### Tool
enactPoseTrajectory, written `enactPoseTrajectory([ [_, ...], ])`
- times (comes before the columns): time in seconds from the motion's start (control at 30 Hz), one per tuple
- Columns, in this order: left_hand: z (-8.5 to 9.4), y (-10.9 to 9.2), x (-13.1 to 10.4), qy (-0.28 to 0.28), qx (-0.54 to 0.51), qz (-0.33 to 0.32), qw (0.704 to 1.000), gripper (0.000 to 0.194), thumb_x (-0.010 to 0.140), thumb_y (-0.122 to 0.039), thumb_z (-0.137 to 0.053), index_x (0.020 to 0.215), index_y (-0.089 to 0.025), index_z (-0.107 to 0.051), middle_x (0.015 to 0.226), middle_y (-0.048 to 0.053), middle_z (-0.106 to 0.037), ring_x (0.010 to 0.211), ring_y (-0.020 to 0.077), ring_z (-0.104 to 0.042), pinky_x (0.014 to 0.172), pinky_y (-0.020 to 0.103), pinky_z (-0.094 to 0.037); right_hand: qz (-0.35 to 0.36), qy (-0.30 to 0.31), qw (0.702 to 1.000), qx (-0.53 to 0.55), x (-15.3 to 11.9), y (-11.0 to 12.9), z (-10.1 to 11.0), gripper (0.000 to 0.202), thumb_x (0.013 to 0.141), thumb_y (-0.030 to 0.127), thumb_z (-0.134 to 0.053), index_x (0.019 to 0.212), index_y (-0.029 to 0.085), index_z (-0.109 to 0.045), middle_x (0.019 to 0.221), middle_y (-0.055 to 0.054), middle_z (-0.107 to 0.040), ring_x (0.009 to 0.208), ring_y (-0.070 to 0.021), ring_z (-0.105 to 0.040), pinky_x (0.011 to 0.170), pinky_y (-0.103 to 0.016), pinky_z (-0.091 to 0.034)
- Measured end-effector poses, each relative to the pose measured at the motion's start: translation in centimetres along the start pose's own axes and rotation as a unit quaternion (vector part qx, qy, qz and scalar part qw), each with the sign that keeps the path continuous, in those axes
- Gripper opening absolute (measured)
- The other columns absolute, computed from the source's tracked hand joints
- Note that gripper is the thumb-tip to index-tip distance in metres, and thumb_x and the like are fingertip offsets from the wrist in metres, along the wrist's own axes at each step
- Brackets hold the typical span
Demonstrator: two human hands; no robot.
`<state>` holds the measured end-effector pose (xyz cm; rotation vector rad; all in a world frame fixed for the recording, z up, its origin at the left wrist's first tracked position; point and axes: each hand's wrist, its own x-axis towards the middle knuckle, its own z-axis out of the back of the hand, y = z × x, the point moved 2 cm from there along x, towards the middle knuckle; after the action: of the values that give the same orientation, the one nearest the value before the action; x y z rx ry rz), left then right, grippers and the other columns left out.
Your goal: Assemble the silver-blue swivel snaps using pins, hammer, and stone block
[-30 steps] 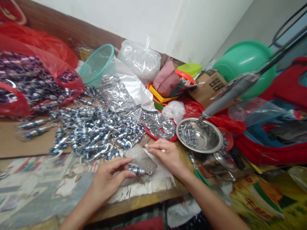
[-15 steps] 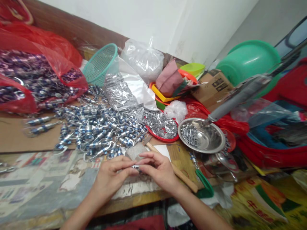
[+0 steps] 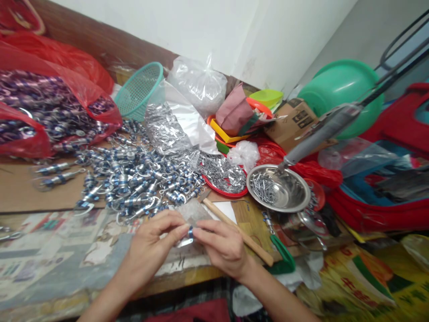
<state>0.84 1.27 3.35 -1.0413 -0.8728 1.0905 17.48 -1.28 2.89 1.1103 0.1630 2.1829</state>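
Note:
Between my fingertips, near the table's front edge, is a small blue and silver metal piece (image 3: 191,232). My left hand (image 3: 157,241) pinches it from the left, and my right hand (image 3: 223,246) pinches it from the right. A flat silver part shows just below it. Behind my hands lies a grey metal block (image 3: 192,211), partly hidden by the fingers. A hammer (image 3: 239,232) with a wooden handle rests beside my right hand. A large pile of blue and silver metal fittings (image 3: 134,179) spreads behind my left hand.
A red plate of metal clips (image 3: 231,194) and a steel bowl of pins (image 3: 291,197) stand behind right. A grey rod (image 3: 321,134) leans over the bowl. Further back are a teal basket (image 3: 139,91), a clear bag (image 3: 199,85) and a green basin (image 3: 345,94). A red bag (image 3: 107,118) sits left.
The small piece has turned between my fingers, and its blue band now shows. My right fingers have curled in more. The view has shifted slightly.

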Motion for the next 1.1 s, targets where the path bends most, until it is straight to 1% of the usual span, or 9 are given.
enactPoseTrajectory([
  [0.1,-0.4,0.4,-0.3,0.006,-0.091,0.092,0.992,0.014,0.068,-0.031,-0.062,0.07,-0.019,-0.067,0.072,0.003,-0.068,0.07,0.0191,-0.06,0.066,0.027,-0.046,-0.068,-0.02,0.995,0.069,0.4,0.3,-0.3,0.02,0.076,0.01,-0.056,0.092,0.014,-0.067,0.085,-0.009,-0.067,0.075,-0.0148,-0.063,0.066,-0.024,-0.053],
  [0.17,-0.8,0.8,-0.5,-0.01,-0.17,0.137,0.976,0.03,0.062,-0.029,-0.068,0.089,-0.019,-0.064,0.079,0.002,-0.069,0.076,0.0196,-0.061,0.068,0.027,-0.048,-0.126,-0.027,0.987,0.1,0.6,0.5,-0.3,0.016,0.075,0.014,-0.059,0.087,0.015,-0.069,0.08,-0.008,-0.068,0.071,-0.0146,-0.063,0.064,-0.024,-0.053],
  [0.3,-1.4,1.8,-0.8,-0.006,-0.247,0.151,0.957,0.063,0.059,-0.027,-0.072,0.115,-0.02,-0.046,0.082,0.001,-0.066,0.081,0.0178,-0.06,0.074,0.027,-0.048,-0.217,0.072,0.969,0.099,1.3,-0.2,0.2,0.012,0.074,0.02,-0.063,0.083,0.017,-0.07,0.076,-0.003,-0.069,0.07,-0.0126,-0.063,0.065,-0.02,-0.051],
  [0.4,-1.4,2.1,-0.6,0.03,-0.255,0.174,0.951,0.064,0.061,-0.028,-0.07,0.118,-0.02,-0.04,0.083,0.002,-0.066,0.082,0.0181,-0.061,0.075,0.028,-0.047,-0.259,0.145,0.95,-0.099,2.4,-3.9,1.6,0.018,0.082,0.023,-0.053,0.093,0.02,-0.067,0.092,-0.001,-0.068,0.086,-0.01,-0.061,0.078,-0.017,-0.046],
  [0.47,-1.4,2.1,-0.4,0.052,-0.255,0.192,0.946,0.064,0.061,-0.028,-0.07,0.117,-0.021,-0.039,0.081,0.002,-0.065,0.08,0.0184,-0.061,0.072,0.028,-0.047,-0.308,0.149,0.904,-0.256,3.3,-7.6,2.7,0.029,0.088,0.015,-0.04,0.108,0.019,-0.059,0.109,-0.004,-0.062,0.099,-0.0109,-0.056,0.086,-0.02,-0.042],
  [0.6,-1.3,2.0,-0.1,0.079,-0.239,0.201,0.947,0.054,0.062,-0.026,-0.069,0.108,-0.021,-0.042,0.073,-0.002,-0.061,0.07,0.0148,-0.059,0.065,0.025,-0.045,-0.352,0.189,0.858,-0.324,4.3,-14.0,2.9,0.031,0.077,0.005,-0.047,0.104,0.014,-0.06,0.096,-0.014,-0.065,0.097,-0.0252,-0.058,0.083,-0.036,-0.043],
  [0.73,-1.3,2.5,0.1,0.109,-0.254,0.197,0.941,0.046,0.065,-0.024,-0.067,0.102,-0.022,-0.04,0.074,-0.003,-0.058,0.068,0.0131,-0.057,0.063,0.025,-0.044,-0.36,0.224,0.838,-0.342,4.7,-16.6,1.7,0.03,0.07,0.001,-0.051,0.095,0.013,-0.061,0.089,-0.016,-0.066,0.093,-0.0287,-0.059,0.079,-0.039,-0.043],
  [0.93,-1.4,3.5,0.4,0.108,-0.31,0.215,0.92,0.046,0.062,-0.019,-0.07,0.092,-0.024,-0.036,0.078,-0.003,-0.06,0.073,0.0149,-0.061,0.068,0.029,-0.046,-0.355,0.196,0.865,-0.296,5.4,-15.9,2.5,0.029,0.068,0.006,-0.054,0.095,0.011,-0.061,0.094,-0.015,-0.065,0.091,-0.0243,-0.061,0.079,-0.034,-0.045],
  [1.1,-1.4,3.5,0.3,0.108,-0.315,0.214,0.918,0.044,0.061,-0.017,-0.07,0.089,-0.024,-0.037,0.078,-0.003,-0.061,0.074,0.0161,-0.062,0.069,0.03,-0.047,-0.289,0.172,0.926,-0.169,4.0,-8.7,1.7,0.018,0.081,0.019,-0.047,0.088,0.016,-0.064,0.082,-0.002,-0.068,0.074,-0.0114,-0.063,0.068,-0.021,-0.049],
])
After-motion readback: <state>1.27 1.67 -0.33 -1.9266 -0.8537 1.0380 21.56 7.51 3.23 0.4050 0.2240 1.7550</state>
